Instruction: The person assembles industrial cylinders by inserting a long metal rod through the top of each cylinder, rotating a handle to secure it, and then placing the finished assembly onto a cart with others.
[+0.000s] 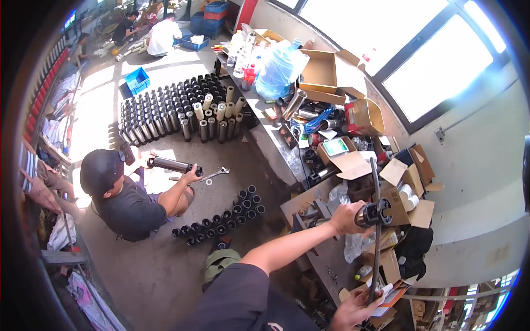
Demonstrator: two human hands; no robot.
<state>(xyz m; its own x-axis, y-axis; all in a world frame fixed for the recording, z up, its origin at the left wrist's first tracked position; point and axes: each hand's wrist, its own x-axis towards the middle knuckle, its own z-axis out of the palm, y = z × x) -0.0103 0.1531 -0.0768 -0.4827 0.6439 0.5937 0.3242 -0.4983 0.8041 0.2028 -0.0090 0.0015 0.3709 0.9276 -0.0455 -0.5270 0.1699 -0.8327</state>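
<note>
My left hand (348, 218) is closed around a black cylindrical fitting (366, 215) with a notched, open end. Lower down, the fingers of my right hand (356, 312) wrap round the near end of a long dark metal bar (377, 259). The bar runs up past the fitting and crosses at its notched end. Whether it sits in the notches or only lies against them, I cannot tell. Both hands are above the cluttered workbench (328, 267). Close to my right hand lie a white paper and an orange-edged sheet (390, 299).
Boxes, bottles and metal parts crowd the bench, including an open carton (319, 71). At left, a person in a black cap (102, 171) holds a dark tube (171, 164) beside an adjustable wrench (218, 174). Black tubes (160, 118) stand in rows on the floor; a blue crate (137, 81) lies beyond.
</note>
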